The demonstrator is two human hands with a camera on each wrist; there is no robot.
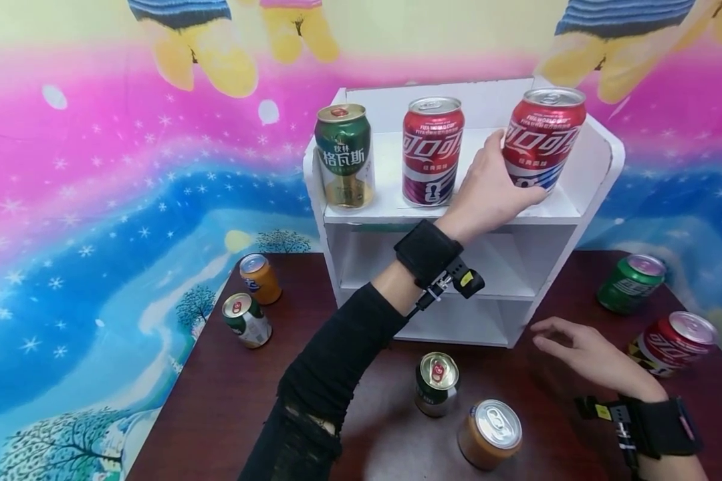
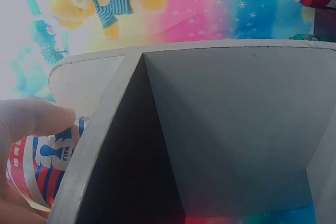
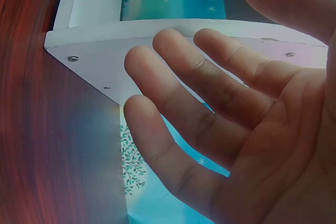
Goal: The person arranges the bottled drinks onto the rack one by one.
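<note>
With thumb and fingers curled round it, my left hand (image 1: 487, 190) grips a red soda can (image 1: 544, 137) at the right end of the top shelf. The can leans a little to the right in the head view; in the left wrist view its lower part (image 2: 50, 153) shows past the thumb. On the same shelf stand a second red soda can (image 1: 433, 152) in the middle and a green and gold can (image 1: 345, 157) at the left. My right hand (image 1: 589, 351) hovers over the table by the shelf's lower right corner, holding nothing, its fingers loosely spread in the right wrist view.
The white shelf unit (image 1: 451, 219) stands on a dark red table (image 1: 204, 401) before a patterned backdrop. Orange (image 1: 259, 279) and green-white (image 1: 247, 321) cans stand left, small dark (image 1: 436, 384) and orange (image 1: 489, 434) ones in front. Green (image 1: 630, 284) and red (image 1: 670, 344) cans stand right.
</note>
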